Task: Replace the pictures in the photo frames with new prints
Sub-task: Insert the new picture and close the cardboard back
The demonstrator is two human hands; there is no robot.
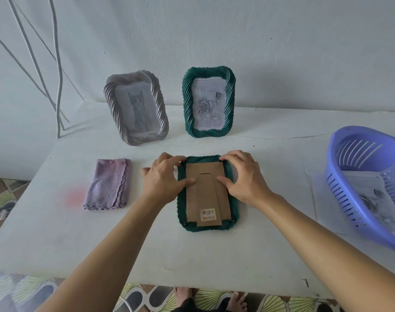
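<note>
Face-down frame [206, 229] lies flat mid-bench [192, 257], cardboard back [203, 197] up. Left of it: folded purple cloth [107, 184]. Behind-left: grey frame [135, 106], upright, cat print. Left hand [164, 176] grip curled over its top-left corner, thumb on the back. Behind it: green frame [209, 102], upright, rose print. Right hand [243, 176] grip curled over its top-right corner, thumb on the back. Far right: purple basket [340, 190] holding a print [369, 199].

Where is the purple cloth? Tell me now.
In the head view, the purple cloth lies folded on the white table, left of the left hand and the face-down green frame, in front of the grey cat frame.
</note>
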